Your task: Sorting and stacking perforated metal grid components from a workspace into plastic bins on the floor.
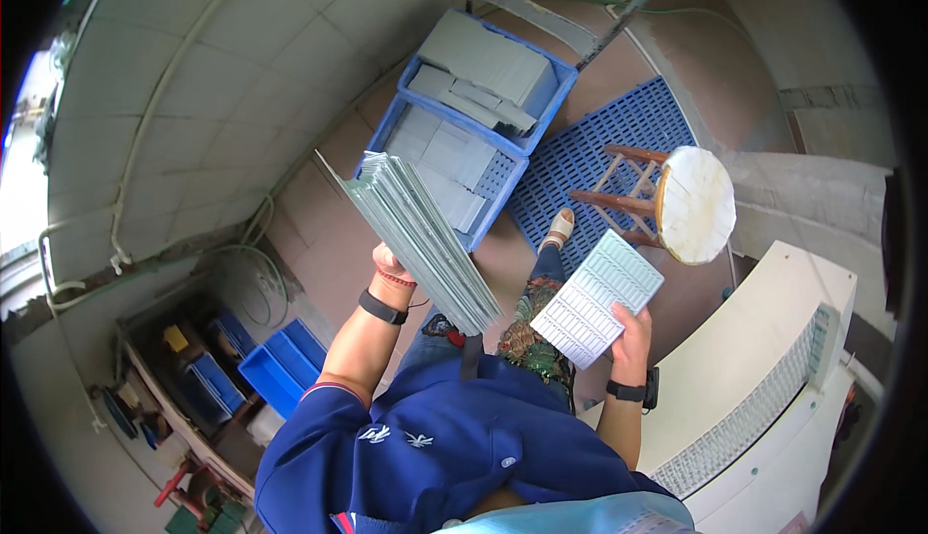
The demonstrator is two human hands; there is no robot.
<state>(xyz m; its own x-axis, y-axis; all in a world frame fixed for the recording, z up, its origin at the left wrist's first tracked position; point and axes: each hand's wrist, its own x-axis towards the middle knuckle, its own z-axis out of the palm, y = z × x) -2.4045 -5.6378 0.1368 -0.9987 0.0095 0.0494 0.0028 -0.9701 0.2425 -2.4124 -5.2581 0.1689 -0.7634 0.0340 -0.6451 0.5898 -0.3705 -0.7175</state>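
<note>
My left hand (389, 265) is closed around a thick stack of thin grey-green panels (422, 239). The stack is tilted, with its layered edges facing up, and it covers part of that hand's fingers. On the other side, my right hand (632, 343) grips a pale panel (601, 294) by its near right edge. Rows of small rectangular cells cover this panel's face. The two held loads are apart. Beyond the stack, a blue crate (485, 228) holds flat grey slabs, and its near left part is hidden by the stack.
Another blue crate (568, 78) with grey slabs adjoins the first. A round-topped wooden stool (698, 203) stands beside blue floor grating (630, 116). At right, a cream stand (773, 317) carries a long row of panels (749, 425). Blue bins (280, 365) lie at left.
</note>
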